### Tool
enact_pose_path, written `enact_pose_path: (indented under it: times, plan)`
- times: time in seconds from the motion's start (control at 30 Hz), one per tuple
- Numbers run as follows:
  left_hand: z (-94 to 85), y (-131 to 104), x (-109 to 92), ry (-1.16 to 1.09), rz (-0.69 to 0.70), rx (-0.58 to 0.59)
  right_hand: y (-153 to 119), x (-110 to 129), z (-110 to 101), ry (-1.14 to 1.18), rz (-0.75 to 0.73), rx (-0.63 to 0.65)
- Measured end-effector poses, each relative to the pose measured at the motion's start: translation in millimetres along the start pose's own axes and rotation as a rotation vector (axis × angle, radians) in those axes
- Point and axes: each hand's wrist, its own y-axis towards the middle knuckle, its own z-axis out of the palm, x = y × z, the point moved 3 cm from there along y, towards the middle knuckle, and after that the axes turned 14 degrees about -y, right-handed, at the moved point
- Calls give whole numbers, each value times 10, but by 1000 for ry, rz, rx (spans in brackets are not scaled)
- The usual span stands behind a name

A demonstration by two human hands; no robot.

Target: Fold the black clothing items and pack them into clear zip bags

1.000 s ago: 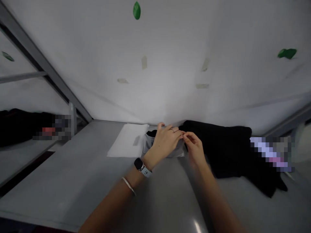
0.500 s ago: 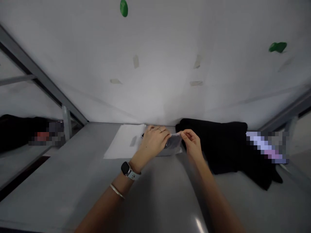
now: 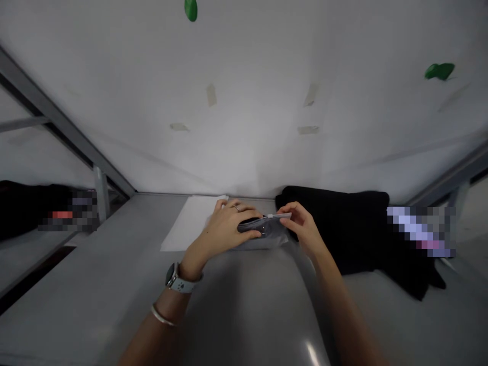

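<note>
A clear plastic zip bag (image 3: 276, 233) with a small white slider (image 3: 270, 216) on its top edge lies at the back of the grey table. Something dark shows at its mouth and inside; its kind is unclear. My left hand (image 3: 224, 229) grips the bag's left part, thumb in front and fingers behind. At the right end of the zip edge, my right hand (image 3: 303, 226) pinches the bag between thumb and fingers. The slider sits between my two hands.
White sheets (image 3: 186, 223) lie left of the bag on the grey table (image 3: 114, 284). Folded black cloth (image 3: 351, 234) lies to the right, close to my right hand. A white wall panel (image 3: 259, 127) rises behind, with grey metal frame bars (image 3: 68, 134) at the side.
My left hand has shifted left and turned, its thumb now in front of the bag. The bag's dark mouth and the slider have come into view. My right hand stays at the right end.
</note>
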Motion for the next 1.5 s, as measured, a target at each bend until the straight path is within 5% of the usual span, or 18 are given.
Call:
enact_pose_path:
  times: [0.3,0.53,0.83,1.5]
  plan:
    - [85,-118,-73,17,68,8,-71,405,18,-635,-222,95]
    - [248,-72,-52,37,96,-102,-111,440,97,-957,-312,173]
    - [315,-59,41,-19,89,-323,-101,232,254,-1008,-376,64]
    - [325,-65,55,-96,64,-276,-78,284,209,-451,-220,58]
